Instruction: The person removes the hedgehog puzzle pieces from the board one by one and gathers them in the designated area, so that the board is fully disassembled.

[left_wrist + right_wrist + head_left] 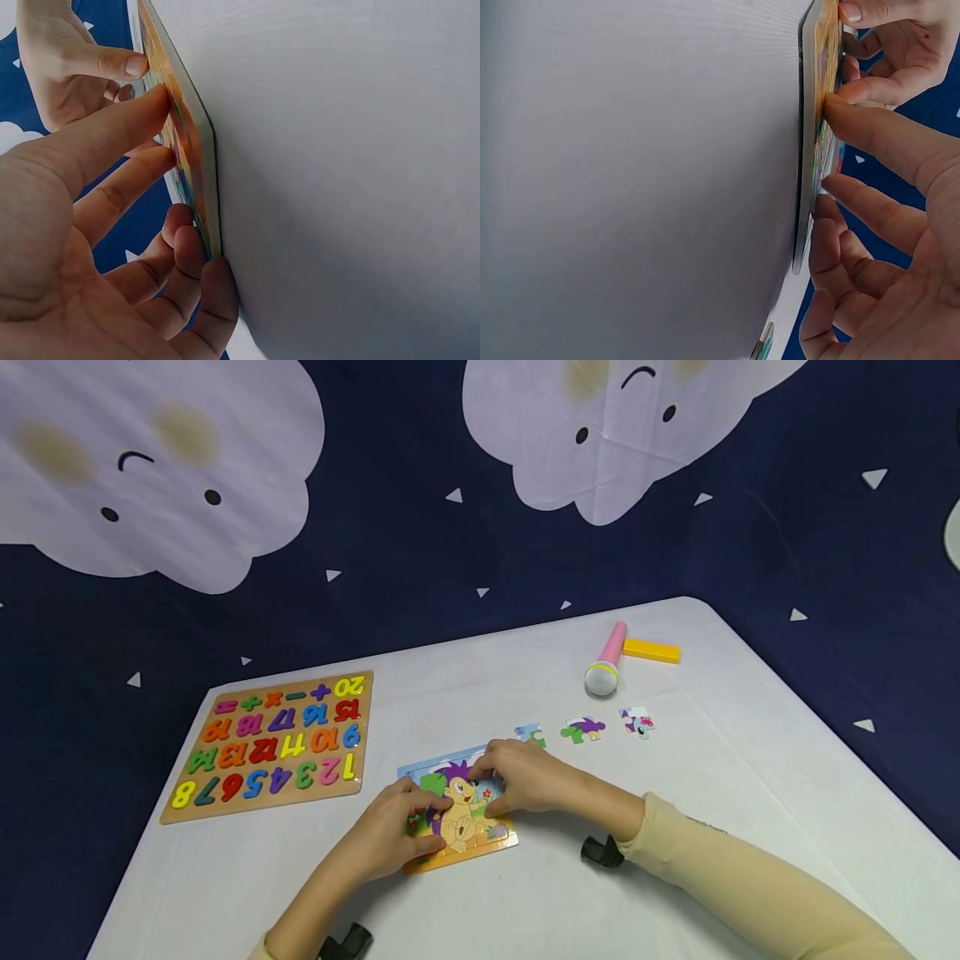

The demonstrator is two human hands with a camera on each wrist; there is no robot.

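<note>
A hedgehog jigsaw puzzle in a flat tray lies on the white table between both hands. My left hand rests on its left side; in the left wrist view the thumb and index finger touch the picture, while the outer fingers lie along the board's edge. From the right, my right hand touches the picture with thumb and index fingertip, its other fingers bent beside the edge. Just beyond the right hand lies a loose blue-and-green puzzle piece, partly hidden by it.
Further right lie a purple-and-green piece and a piece with a pink flower. Behind them are a pink toy microphone and a yellow block. A wooden number board lies at the left. A dark cloud-print cloth hangs behind the table.
</note>
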